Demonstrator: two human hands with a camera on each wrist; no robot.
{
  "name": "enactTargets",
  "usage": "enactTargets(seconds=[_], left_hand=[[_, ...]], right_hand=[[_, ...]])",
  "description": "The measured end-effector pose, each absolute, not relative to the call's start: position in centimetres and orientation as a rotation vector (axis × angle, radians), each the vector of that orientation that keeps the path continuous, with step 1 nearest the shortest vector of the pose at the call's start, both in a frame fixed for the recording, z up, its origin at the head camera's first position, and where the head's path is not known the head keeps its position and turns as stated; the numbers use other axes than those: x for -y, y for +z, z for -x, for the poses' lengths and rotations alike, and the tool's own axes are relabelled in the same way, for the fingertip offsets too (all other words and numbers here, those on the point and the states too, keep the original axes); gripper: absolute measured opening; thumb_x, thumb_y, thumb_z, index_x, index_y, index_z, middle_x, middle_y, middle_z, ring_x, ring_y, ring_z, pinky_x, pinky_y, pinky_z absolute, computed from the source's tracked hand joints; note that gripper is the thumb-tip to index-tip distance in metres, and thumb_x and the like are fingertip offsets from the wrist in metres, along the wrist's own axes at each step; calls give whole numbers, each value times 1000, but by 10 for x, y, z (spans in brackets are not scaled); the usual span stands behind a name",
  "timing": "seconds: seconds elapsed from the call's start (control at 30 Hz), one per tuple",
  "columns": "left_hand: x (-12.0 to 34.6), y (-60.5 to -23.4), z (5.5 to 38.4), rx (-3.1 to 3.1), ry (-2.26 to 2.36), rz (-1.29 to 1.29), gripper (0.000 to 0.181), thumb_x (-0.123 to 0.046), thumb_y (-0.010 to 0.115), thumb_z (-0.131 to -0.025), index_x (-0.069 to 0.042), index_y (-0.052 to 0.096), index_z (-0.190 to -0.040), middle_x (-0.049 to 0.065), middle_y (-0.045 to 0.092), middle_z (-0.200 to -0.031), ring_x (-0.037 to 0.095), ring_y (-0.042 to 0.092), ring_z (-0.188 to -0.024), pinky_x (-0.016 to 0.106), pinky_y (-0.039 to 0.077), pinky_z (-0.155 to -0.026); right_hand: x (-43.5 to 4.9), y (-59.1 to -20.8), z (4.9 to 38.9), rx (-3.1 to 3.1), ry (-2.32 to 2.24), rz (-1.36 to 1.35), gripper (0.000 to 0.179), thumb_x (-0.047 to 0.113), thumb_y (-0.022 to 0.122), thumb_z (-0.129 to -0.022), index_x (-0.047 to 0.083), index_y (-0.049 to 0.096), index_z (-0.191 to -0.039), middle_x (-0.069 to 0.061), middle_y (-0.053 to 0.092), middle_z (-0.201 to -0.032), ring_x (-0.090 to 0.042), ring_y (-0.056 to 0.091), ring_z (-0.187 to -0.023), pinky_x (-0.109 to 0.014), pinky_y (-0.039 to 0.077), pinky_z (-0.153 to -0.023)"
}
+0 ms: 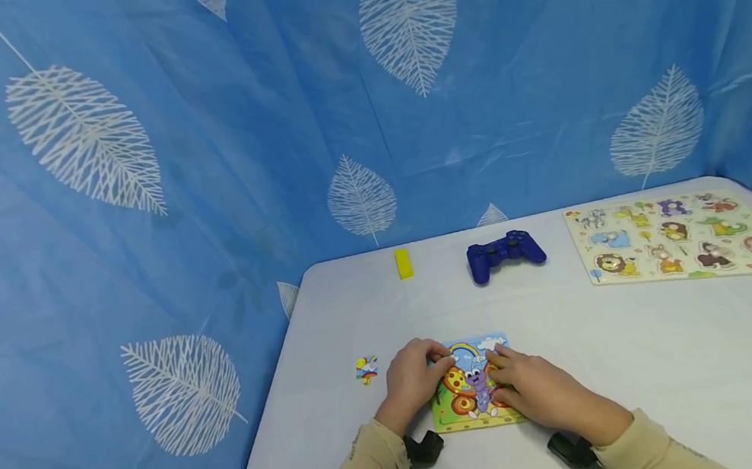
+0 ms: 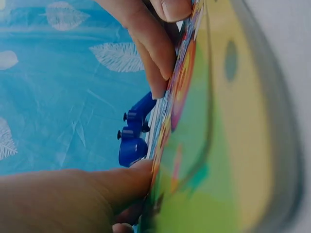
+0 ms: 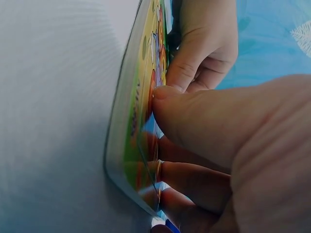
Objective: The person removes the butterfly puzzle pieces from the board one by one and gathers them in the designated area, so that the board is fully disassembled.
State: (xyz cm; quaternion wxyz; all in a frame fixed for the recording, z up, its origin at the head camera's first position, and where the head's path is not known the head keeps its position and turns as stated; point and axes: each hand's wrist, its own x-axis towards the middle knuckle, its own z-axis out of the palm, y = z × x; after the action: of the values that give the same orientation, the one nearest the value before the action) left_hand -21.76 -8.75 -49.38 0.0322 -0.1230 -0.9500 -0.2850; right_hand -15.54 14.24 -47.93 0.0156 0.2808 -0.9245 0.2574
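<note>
Butterfly puzzle (image 1: 481,401) betw. two hands, lying flat on the white desk (image 1: 635,345), nearer the desk's L edge than its R. We see the L grip (image 1: 410,380) at the puzzle's far-L portion, fingers bent, thumb touching the printed surface; whether a pc. is pinched there, we can't tell. The R grip (image 1: 542,385) lies over the puzzle's R side, fairly wide, thumb & fingers spread w/ tips resting on the pic. A loose pc. (image 1: 367,371) sits betw. the desk's L edge and the L grip, apart from both. Along the desk's far edge we note, L to R: yellow block (image 1: 403,263) nr. the far-L corner, blue controller (image 1: 505,250) approx. mid-edge, animal board (image 1: 682,237) toward the far-R corner.
</note>
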Motion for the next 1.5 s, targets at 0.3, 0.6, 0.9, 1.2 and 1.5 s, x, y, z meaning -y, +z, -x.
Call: enactTargets(seconds=[0.3, 0.6, 0.9, 1.2, 1.5], left_hand=[[86, -492, 215, 2895, -861, 390, 10, -37, 77, -93, -28, 75, -96, -16, 64, -87, -1, 51, -70, 23, 42, -62], [87, -493, 216, 2835, -1116, 418, 12, -32, 76, -95, -24, 76, -104, -14, 72, -87, -3, 52, -67, 21, 44, -60], [94, -488, 216, 2673, -1510, 349, 11, -25, 78, -94, -20, 81, -102, -10, 73, -89, 2, 63, -77, 22, 54, -68], [113, -470, 216, 2577, -1676, 212, 14, -24, 79, -92, -14, 81, -101, -5, 75, -92, 8, 66, -82, 24, 54, -70], [150, -454, 227, 2526, -1647, 169, 13, -18, 75, -94, -9, 77, -102, 3, 72, -94, 14, 66, -82, 30, 55, -69]], right_hand=[[-142, -478, 155, 2880, 819, -864, 37, 21, 74, -95, -2, 73, -124, -27, 59, -142, -51, 51, -135, -62, 47, -103], [-142, -478, 157, 2885, 817, -876, 37, 22, 74, -95, -1, 72, -125, -26, 58, -143, -51, 50, -135, -62, 46, -103], [-142, -480, 157, 2872, 825, -899, 36, 22, 73, -96, 1, 73, -125, -25, 58, -144, -51, 50, -136, -61, 46, -103], [-144, -482, 157, 2855, 805, -920, 37, 23, 72, -96, 1, 72, -126, -26, 58, -144, -51, 50, -136, -61, 46, -103], [-146, -479, 156, 2858, 802, -922, 38, 24, 72, -97, 1, 71, -127, -25, 58, -144, -51, 50, -136, -61, 46, -103]])
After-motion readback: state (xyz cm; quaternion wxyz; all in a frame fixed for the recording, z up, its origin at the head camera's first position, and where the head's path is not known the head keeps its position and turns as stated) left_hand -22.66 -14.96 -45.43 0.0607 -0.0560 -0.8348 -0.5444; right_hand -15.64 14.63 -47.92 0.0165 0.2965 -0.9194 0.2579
